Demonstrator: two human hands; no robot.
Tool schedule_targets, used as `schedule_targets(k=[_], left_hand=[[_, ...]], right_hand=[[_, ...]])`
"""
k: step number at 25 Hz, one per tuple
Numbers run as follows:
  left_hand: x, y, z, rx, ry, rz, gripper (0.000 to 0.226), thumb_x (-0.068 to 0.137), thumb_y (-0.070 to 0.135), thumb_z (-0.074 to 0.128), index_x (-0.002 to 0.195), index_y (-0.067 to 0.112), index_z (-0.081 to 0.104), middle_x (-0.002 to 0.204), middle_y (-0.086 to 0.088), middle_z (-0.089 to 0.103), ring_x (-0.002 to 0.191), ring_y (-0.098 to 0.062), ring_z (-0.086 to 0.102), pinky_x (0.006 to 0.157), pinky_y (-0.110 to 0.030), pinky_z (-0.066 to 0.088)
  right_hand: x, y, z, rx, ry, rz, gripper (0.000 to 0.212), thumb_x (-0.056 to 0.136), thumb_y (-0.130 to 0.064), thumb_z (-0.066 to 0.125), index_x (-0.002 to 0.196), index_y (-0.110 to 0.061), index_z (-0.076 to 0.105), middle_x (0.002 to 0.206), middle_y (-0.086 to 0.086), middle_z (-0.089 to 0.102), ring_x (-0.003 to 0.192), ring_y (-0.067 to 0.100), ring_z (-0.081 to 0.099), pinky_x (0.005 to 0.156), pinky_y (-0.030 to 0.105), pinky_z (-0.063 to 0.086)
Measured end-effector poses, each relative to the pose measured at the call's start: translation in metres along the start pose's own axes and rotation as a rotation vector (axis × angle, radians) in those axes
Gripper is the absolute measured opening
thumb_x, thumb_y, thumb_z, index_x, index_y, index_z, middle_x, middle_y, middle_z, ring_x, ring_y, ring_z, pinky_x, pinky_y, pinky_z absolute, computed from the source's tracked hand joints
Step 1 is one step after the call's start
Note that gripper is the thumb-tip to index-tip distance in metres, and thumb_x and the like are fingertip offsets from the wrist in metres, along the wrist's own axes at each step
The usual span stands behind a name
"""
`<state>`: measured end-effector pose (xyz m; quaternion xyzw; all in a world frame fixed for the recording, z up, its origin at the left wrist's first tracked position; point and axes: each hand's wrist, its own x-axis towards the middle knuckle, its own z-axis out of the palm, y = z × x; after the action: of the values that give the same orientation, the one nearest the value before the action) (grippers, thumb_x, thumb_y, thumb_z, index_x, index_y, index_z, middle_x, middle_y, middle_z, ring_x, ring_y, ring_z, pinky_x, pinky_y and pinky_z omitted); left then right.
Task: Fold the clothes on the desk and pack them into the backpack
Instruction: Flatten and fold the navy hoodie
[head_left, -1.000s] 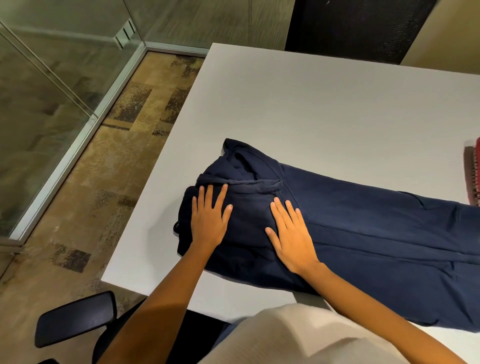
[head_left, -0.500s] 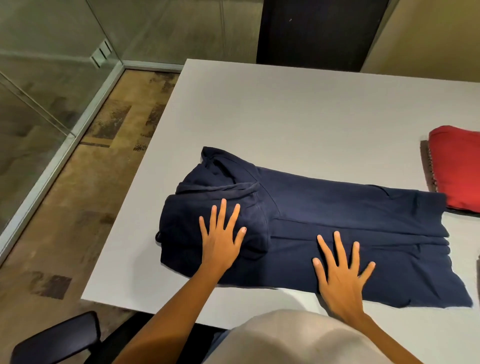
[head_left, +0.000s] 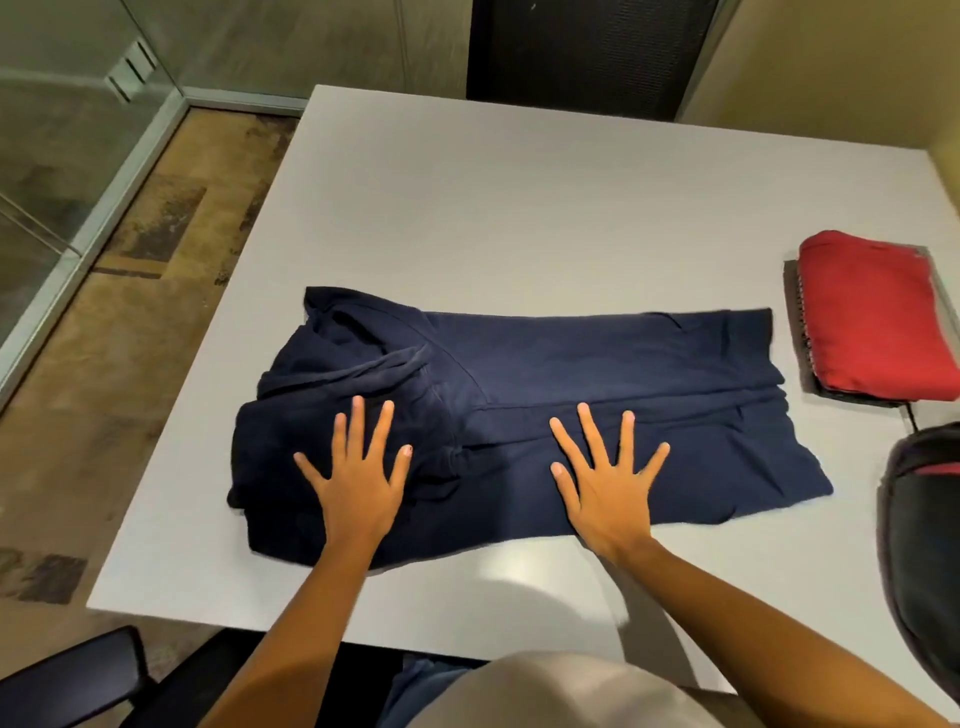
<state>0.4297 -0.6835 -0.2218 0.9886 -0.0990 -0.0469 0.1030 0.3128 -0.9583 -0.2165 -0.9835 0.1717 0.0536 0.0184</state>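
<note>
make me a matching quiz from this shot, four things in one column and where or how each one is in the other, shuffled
Things:
1. left hand
2. right hand
3. red garment
4. backpack

States:
a. dark, cut off by the view's right edge
b. flat on the bunched end of the navy garment
c. folded, on top of a striped piece
d. flat on the smooth middle of the navy garment

Pairs: 1-b, 2-d, 3-c, 4-a
</note>
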Motion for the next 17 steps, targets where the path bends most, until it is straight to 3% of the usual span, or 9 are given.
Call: schedule_targets(k=[4,8,11,13,15,17], left_hand=[[-0.001,-0.011,-0.005,-0.033,-0.029,-0.153,0.063,0.092,0.061,0.023,0.151,0.042,0.007,0.162,0.005,0.0,0.148,-0.021,0.006,0.104,-0.074,0.003],[0.004,-0.003,-0.011,-0.044,-0.081,-0.209,0.062,0.095,0.057,0.026,0.151,0.041,0.005,0.162,0.004,-0.003,0.148,-0.022,0.002,0.105,-0.073,0.0],[0.009,0.007,-0.015,-0.1,-0.1,-0.27,0.058,0.099,0.05,0.03,0.152,0.037,0.011,0.162,0.001,-0.001,0.148,-0.024,0.001,0.107,-0.071,0.001],[0.012,0.015,-0.017,-0.141,-0.102,-0.324,0.058,0.099,0.049,0.031,0.152,0.033,0.015,0.162,-0.001,0.001,0.148,-0.026,0.001,0.108,-0.07,0.001],[0.016,0.032,-0.018,-0.193,-0.105,-0.391,0.061,0.098,0.05,0.033,0.153,0.026,0.017,0.161,-0.006,0.002,0.147,-0.029,0.001,0.109,-0.07,0.0],[0.021,0.057,-0.019,-0.231,-0.02,-0.399,0.063,0.099,0.048,0.037,0.151,0.016,0.023,0.16,-0.013,0.009,0.146,-0.034,0.008,0.109,-0.07,0.002]], right_hand=[[0.042,-0.004,-0.004,0.025,-0.032,-0.159,0.055,0.1,-0.058,0.012,0.152,-0.043,0.01,0.163,-0.007,0.009,0.146,0.045,0.003,0.103,0.079,0.008],[0.046,0.004,-0.012,0.027,-0.032,-0.165,0.055,0.101,-0.053,0.011,0.153,-0.037,0.015,0.162,-0.004,0.013,0.148,0.036,0.011,0.107,0.073,0.015],[0.036,0.048,-0.011,0.027,0.052,0.015,0.057,0.101,-0.053,0.021,0.154,-0.034,0.017,0.162,-0.002,0.015,0.148,0.034,0.015,0.115,0.064,0.005],[0.033,0.086,-0.015,0.1,0.057,0.181,0.059,0.102,-0.052,0.015,0.154,-0.025,0.022,0.16,0.003,0.02,0.146,0.034,0.022,0.118,0.059,0.01],[0.033,0.115,-0.019,0.132,0.006,0.2,0.064,0.102,-0.05,0.009,0.152,-0.014,0.027,0.158,0.009,0.027,0.144,0.032,0.028,0.117,0.055,0.018],[0.036,0.122,-0.024,0.159,0.013,0.201,0.065,0.101,-0.047,0.014,0.15,-0.009,0.031,0.156,0.01,0.029,0.145,0.031,0.025,0.119,0.053,0.014]])
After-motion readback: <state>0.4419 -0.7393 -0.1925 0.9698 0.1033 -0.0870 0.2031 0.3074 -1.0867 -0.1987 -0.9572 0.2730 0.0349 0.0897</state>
